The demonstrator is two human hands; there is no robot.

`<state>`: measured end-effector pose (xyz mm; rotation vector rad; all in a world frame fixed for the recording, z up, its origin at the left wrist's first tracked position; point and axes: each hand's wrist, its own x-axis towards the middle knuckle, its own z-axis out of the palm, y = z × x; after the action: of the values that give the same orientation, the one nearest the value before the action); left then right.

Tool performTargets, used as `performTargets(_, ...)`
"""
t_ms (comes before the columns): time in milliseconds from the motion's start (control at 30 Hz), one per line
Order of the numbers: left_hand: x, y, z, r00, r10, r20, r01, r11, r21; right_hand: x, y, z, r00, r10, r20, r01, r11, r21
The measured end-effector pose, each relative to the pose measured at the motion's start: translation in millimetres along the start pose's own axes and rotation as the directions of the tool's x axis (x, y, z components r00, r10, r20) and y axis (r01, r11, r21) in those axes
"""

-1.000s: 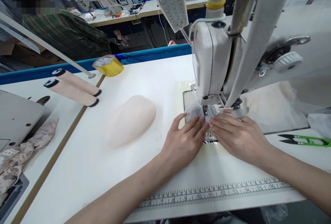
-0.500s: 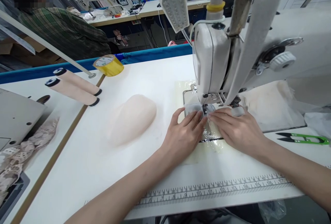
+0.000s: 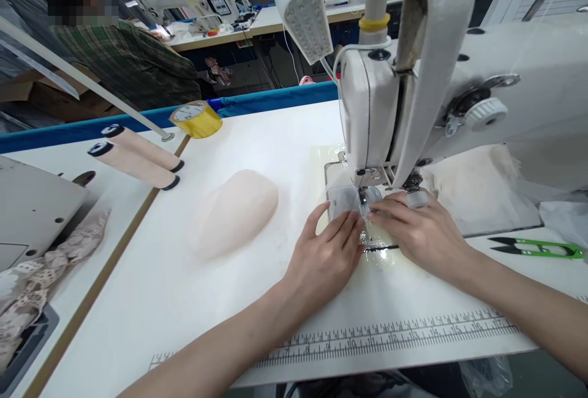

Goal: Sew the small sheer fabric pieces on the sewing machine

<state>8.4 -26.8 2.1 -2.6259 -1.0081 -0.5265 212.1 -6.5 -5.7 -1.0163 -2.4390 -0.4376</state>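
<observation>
At the sewing machine [image 3: 374, 110], both my hands lie beside the presser foot [image 3: 362, 196]. My left hand [image 3: 326, 251] rests on the machine bed, its fingers stretched forward and its thumb apart, next to a clear plastic guide [image 3: 342, 199]. From the other side, my right hand [image 3: 420, 226] lies with its fingers extended toward the foot, a whitish band [image 3: 417, 199] round one finger. Any small piece under the fingertips is hidden. To the left, a pale beige cup-shaped piece [image 3: 248, 205] lies on the white table [image 3: 184, 300].
Two beige thread spools [image 3: 135, 165] and a yellow tape roll [image 3: 196, 119] sit at the back left. Green thread snips [image 3: 537, 248] and pale fabric [image 3: 482, 190] lie right. Lace trim [image 3: 59, 263] is at far left. A person [image 3: 124, 58] sits beyond.
My left hand has drawn slightly back toward me from the presser foot, baring more of the clear guide. My right hand has barely moved. The camera view has shifted a little.
</observation>
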Motion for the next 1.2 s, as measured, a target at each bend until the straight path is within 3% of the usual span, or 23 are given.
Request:
performTargets(300, 4.1, -11.2, 10.5, 0.999, -0.028, -0.017, 0.027, 0.999, -0.021, 4.4, 4.2, 4.5, 1.000, -0.006, -0.005, 0.006, 0.998, -0.064)
performTargets(567, 7.6, -17.9, 12.5, 0.998, -0.066, 0.017, 0.066, 0.996, -0.057, 4.7, 8.7, -4.3, 0.999, 0.025, -0.023, -0.026, 1.000, -0.012)
performTargets(700, 4.4, -21.1, 15.1, 0.988, -0.153, 0.009, 0.153, 0.987, -0.046, 3.0, 10.4, -5.3, 0.999, 0.045, -0.011, -0.045, 0.999, -0.001)
performTargets(800, 3.8, -25.6, 10.6, 0.975, -0.205, 0.085, 0.207, 0.978, -0.005, -1.7, 9.5, -2.0, 0.998, 0.062, -0.015, -0.061, 0.998, 0.025)
performTargets(900, 6.3, -31.9, -11.0, 0.947, -0.218, 0.237, 0.240, 0.968, -0.071, -3.3, 2.2, -3.7, 0.997, 0.076, -0.005, -0.073, 0.972, 0.223)
performTargets(967, 8.1, -36.6, -35.4, 0.905, -0.140, 0.401, 0.256, 0.933, -0.253, 1.3, -7.4, -10.9, 0.995, 0.072, 0.063, -0.092, 0.896, 0.435)
performTargets(1033, 8.4, -42.0, -62.1, 0.825, 0.000, 0.565, 0.343, 0.795, -0.500, 11.2, -19.6, -21.5, 0.972, 0.057, 0.229, -0.194, 0.749, 0.634)
performTargets(1133, 3.1, -53.8, -93.8, 0.778, 0.112, 0.618, 0.471, 0.547, -0.692, 32.8, -37.4, -35.4, 0.859, -0.030, 0.511, -0.465, 0.371, 0.804)
performTargets(1200, -8.3, -65.2, -105.5, 0.785, 0.073, 0.615, 0.535, 0.421, -0.733, 48.1, -46.0, -39.3, 0.816, -0.058, 0.576, -0.561, 0.163, 0.811)
